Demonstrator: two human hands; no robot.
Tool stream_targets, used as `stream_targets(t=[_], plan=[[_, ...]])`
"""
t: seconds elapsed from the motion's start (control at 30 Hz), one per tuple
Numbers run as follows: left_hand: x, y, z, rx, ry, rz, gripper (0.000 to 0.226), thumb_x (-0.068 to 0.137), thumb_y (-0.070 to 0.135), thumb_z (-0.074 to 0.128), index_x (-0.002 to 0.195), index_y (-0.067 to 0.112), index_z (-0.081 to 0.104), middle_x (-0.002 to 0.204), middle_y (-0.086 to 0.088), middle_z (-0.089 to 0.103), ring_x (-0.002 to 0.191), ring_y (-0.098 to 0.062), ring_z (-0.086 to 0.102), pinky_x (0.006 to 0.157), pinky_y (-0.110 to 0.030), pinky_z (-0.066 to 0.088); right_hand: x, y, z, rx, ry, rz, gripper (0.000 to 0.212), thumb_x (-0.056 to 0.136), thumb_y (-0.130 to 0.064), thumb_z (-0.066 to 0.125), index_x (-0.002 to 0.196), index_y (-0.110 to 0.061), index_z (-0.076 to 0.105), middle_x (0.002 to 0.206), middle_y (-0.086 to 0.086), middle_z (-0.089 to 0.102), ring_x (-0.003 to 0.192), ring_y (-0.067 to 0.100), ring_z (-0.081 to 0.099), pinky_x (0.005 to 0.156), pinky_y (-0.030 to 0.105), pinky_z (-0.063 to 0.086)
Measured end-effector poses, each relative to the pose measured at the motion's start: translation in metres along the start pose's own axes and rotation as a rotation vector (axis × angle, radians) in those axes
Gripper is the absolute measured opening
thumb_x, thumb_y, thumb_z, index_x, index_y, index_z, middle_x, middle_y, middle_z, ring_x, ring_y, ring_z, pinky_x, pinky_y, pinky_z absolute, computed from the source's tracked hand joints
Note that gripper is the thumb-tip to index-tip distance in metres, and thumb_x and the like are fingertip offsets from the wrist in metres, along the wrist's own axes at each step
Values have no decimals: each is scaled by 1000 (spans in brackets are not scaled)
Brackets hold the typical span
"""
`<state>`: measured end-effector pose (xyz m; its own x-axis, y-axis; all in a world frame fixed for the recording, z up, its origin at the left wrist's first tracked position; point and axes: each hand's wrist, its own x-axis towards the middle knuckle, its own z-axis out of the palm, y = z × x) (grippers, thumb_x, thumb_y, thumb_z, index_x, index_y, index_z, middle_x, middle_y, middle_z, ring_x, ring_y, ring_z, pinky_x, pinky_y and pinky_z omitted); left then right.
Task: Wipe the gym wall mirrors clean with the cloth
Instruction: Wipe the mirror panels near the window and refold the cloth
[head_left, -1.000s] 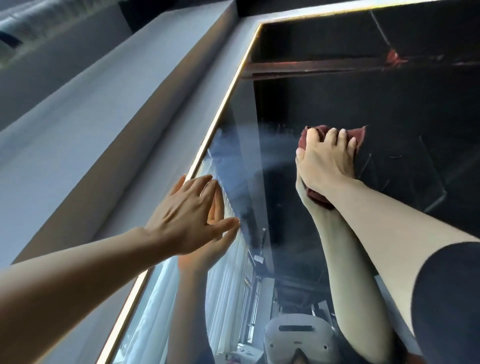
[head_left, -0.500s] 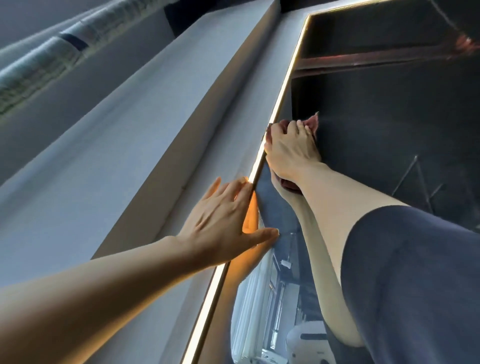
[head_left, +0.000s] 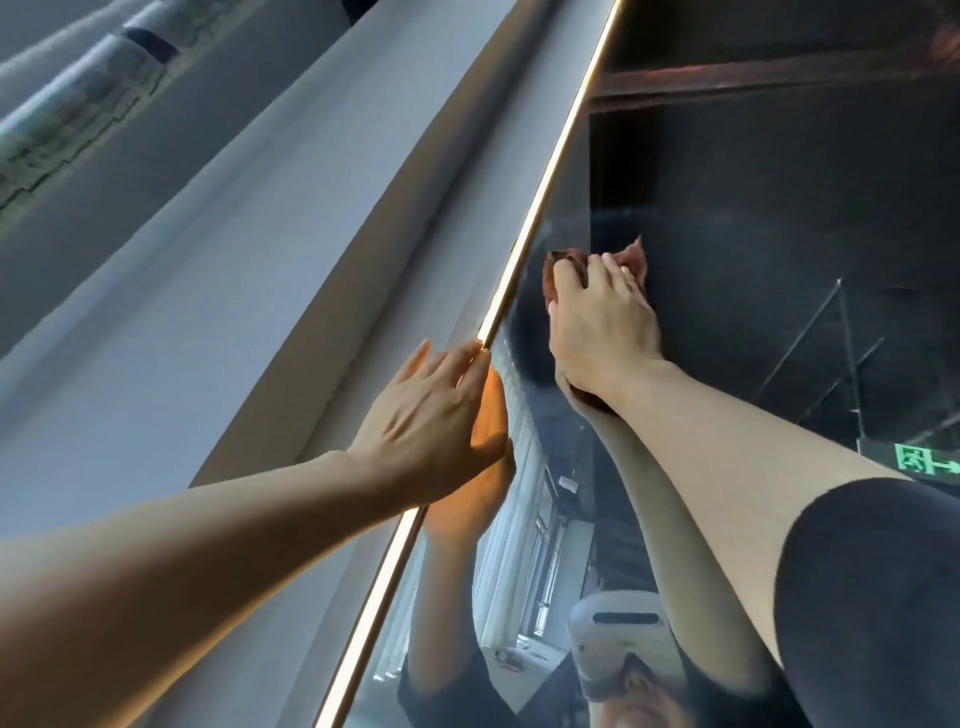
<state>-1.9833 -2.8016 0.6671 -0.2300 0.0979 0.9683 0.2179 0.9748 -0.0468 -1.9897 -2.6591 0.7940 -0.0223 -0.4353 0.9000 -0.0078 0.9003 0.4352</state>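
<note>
grey wall is filling the left side, with a foil-wrapped duct running overhead at top left. mirror is taking up the right side, edged by a glowing gold light strip running diagonally. left hand is resting flat across the strip, fingers straight and together, thumb reaching onto the glass, holding nothing; its reflection is meeting it underneath, lit orange. right hand is pressing a reddish-brown cloth against the mirror just right of the strip, fingers curling over the bunched cloth, corners poking out above the knuckles and a bit showing below the wrist. dark sleeve is covering the right upper arm at lower right. mirror is reflecting both forearms, a white headset, pale vertical blinds, a dark ceiling with a reddish beam, and a green exit sign. faint hazy smear is showing on the glass above the cloth.
</note>
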Motion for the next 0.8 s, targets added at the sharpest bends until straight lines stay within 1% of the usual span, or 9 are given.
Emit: stream_targets(t=[0.13,0.2,0.3,0.43,0.53,0.6,0.7,0.73,0.8], plan=[[-12,-5,-3,20,-51,48,85,96,59,47,160,19,7,167,-2,9,153,-18,8,121,-36,-8,0,-1,2,-14,31,169,44,107,-19,36,148,-4,33,157,34,26,149,47,19,123,49,14],[-22,-8,-2,21,-90,54,84,97,58,45,160,19,6,167,-1,7,154,-17,6,124,-37,-7,2,-13,5,-15,25,196,48,107,-20,36,151,-3,28,157,36,22,149,48,16,124,50,12],[-32,-10,4,13,-116,33,85,96,61,42,160,20,5,167,0,6,153,-16,6,125,-39,-4,0,-36,11,10,19,132,49,108,-24,36,152,-5,27,158,35,20,150,48,15,124,49,11],[-35,-2,10,-32,-73,14,86,96,59,45,160,21,3,167,-1,8,153,-16,10,123,-37,-7,-24,-68,19,50,-45,-4,51,108,-24,34,156,-11,22,161,31,16,152,44,11,124,46,6],[-35,7,13,-27,-68,26,84,97,53,48,160,20,3,167,-1,7,153,-17,7,123,-37,-6,-39,-51,12,32,-52,-81,51,108,-29,35,155,-13,24,163,25,19,153,41,12,124,45,9],[-35,11,14,-8,-69,38,81,99,52,47,160,20,5,167,-1,8,154,-18,6,122,-38,-6,-47,-24,4,19,2,-17,47,107,-27,35,151,-11,32,161,27,22,152,42,16,124,47,13],[-38,12,15,-53,-45,39,81,97,52,51,159,17,14,166,-2,17,153,-20,13,124,-40,-4,-53,7,-4,-29,92,184,41,104,-22,37,142,-5,42,155,36,28,148,49,21,122,56,13],[-41,11,15,-74,-45,32,82,96,53,52,159,18,15,166,-2,18,153,-20,14,124,-40,-4,-53,11,-3,-33,99,233,41,103,-20,39,140,-3,43,152,39,29,146,51,22,121,57,13],[-51,10,16,-98,-58,12,86,94,58,52,160,20,12,167,0,13,153,-18,12,124,-38,-4,-53,3,3,-12,126,275,43,100,-15,45,140,2,44,147,45,31,143,55,25,121,59,16]])
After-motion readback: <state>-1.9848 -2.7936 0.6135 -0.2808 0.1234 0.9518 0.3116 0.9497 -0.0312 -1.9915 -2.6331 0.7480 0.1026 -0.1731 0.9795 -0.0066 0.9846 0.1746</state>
